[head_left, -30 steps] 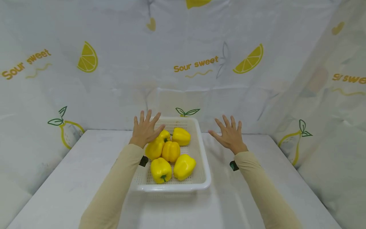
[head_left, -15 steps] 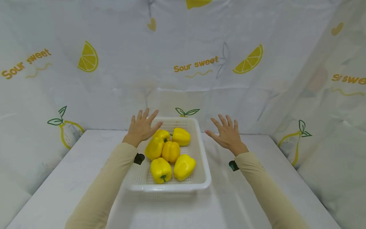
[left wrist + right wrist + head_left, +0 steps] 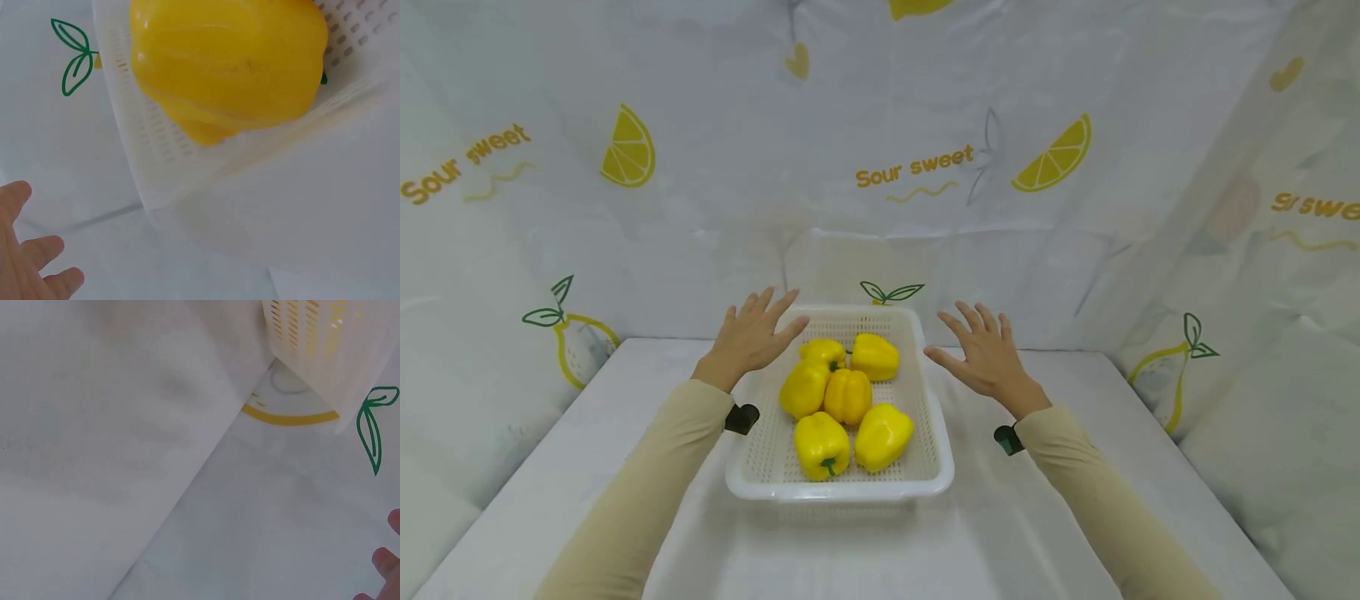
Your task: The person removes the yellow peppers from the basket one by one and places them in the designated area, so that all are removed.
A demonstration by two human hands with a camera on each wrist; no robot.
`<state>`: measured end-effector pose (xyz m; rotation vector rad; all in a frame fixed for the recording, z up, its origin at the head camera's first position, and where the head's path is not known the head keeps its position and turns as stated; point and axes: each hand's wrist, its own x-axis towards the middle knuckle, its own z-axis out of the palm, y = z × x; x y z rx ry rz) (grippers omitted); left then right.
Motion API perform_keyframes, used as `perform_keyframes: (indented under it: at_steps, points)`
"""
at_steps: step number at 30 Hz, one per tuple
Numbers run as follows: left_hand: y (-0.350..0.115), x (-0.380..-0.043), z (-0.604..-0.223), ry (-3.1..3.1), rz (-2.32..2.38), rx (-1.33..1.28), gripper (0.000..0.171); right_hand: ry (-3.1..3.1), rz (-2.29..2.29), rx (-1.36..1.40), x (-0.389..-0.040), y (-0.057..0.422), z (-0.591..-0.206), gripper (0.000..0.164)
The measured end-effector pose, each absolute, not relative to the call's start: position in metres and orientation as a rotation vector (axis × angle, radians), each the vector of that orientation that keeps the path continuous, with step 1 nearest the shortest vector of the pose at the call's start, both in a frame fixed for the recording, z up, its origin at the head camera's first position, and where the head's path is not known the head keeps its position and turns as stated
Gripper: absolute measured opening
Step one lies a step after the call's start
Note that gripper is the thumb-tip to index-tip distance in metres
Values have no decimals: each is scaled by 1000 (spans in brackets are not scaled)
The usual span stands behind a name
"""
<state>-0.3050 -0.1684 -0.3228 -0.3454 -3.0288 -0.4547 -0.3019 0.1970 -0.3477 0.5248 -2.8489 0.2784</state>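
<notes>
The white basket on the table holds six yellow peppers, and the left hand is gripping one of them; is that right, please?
Not quite: the left hand is not gripping anything; the head view shows its fingers spread. The white basket on the table does hold six yellow peppers.

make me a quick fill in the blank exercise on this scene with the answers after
In the head view, the white basket holds peppers numbering ____. The peppers' skin is ____ in colour. The left hand and right hand each hold ____. Lettering on the backdrop reads "Sour ____".

Missing words: six; yellow; nothing; sweet.
</notes>
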Motion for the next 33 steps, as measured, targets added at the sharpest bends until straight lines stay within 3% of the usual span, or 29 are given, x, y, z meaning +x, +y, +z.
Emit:
perform_keyframes:
  at_steps: [20,33]
  points:
    - [-185,-280,-322,-3025,-567,-436,72,-2862,409,677,-282,178,-346,74]
    - [-197,-267,-340,-3006,-601,-445,74,-2887,481,777,-269,164,-351,72]
